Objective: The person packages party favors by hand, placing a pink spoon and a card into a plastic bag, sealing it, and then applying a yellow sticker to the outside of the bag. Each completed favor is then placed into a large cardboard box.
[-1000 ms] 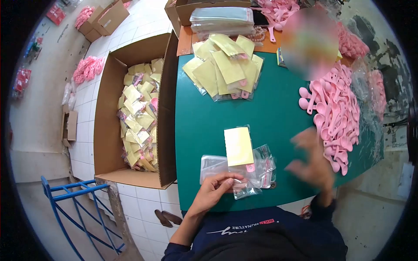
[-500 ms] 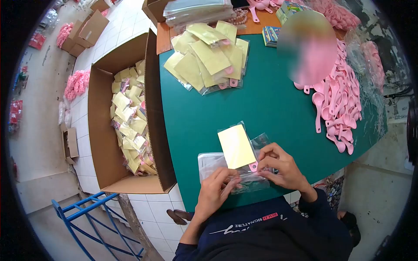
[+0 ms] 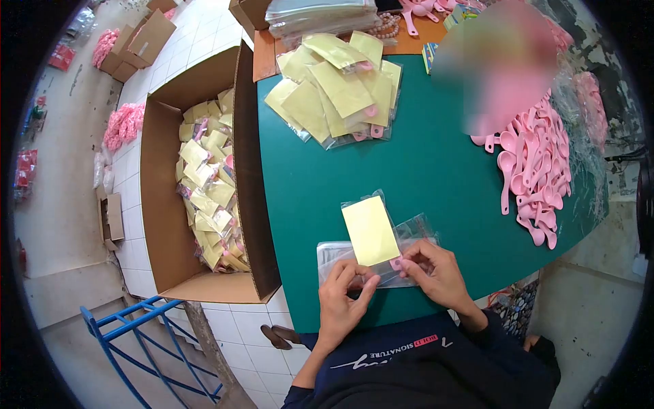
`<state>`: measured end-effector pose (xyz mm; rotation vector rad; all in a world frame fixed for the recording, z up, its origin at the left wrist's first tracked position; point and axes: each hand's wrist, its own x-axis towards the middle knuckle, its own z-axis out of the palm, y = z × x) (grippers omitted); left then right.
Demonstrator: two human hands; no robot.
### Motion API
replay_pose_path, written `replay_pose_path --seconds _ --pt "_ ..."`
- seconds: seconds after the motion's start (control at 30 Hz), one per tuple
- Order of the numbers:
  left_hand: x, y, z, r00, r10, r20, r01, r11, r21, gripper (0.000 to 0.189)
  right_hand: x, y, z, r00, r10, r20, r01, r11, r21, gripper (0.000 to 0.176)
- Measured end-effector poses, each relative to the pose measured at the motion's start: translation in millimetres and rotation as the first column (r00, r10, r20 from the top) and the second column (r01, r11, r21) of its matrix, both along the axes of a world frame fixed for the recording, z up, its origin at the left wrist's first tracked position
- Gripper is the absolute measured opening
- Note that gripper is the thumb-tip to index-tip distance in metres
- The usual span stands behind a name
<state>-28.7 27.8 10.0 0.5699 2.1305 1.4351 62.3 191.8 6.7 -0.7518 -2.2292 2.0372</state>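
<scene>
A clear plastic bag holding a pale yellow card lies at the table's near side, over a stack of flat clear bags. The holed handle end of a pink spoon shows below the card's lower right corner; the rest of it is hidden. My left hand is closed at the bag's lower edge, thumb and index fingertip together on the film. At the handle end, my right hand pinches the bag's lower right edge.
Several packed bags with yellow cards are heaped on the green table. Loose pink spoons lie to the right. A cardboard box full of packets stands left, near a blue metal frame. A blurred patch covers the upper right.
The loose film hanging below the card is now drawn in, no longer spread toward the table edge. Both hands have shifted slightly; the carded bag stays almost in place.
</scene>
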Motion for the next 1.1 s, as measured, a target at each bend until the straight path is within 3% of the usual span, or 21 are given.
replay_pose_path --seconds 0.13,0.4,0.5,0.7,0.9,1.1 --pt "3 -1 -2 0.991 0.08 0.104 -0.082 0.996 0.017 0.01 -3 -7 1 0.993 -0.113 0.041 0.117 0.984 -0.134 0.012" --pt "10 0 -14 0.945 0.211 0.251 -0.244 0.964 0.109 0.023 -9 -10 2 0.988 -0.151 0.035 0.154 0.983 -0.098 0.011" --pt "10 -5 -13 0.915 0.213 0.342 -0.259 0.961 0.094 0.016 -11 -11 2 0.994 -0.113 0.007 0.113 0.99 -0.081 0.011" --pt "10 -2 -7 0.867 0.278 0.413 -0.383 0.902 0.197 0.014 -10 -18 4 0.999 -0.054 0.005 0.054 0.999 -0.005 0.032" --pt "11 -11 -10 0.893 0.198 0.403 -0.304 0.927 0.218 0.012 -10 -21 9 0.998 -0.047 0.036 0.048 0.999 -0.026 0.04" --pt "11 -15 -10 0.95 0.147 0.274 -0.192 0.971 0.145 0.037 -6 -20 3 1.0 0.01 0.009 -0.01 0.996 0.093 0.043"
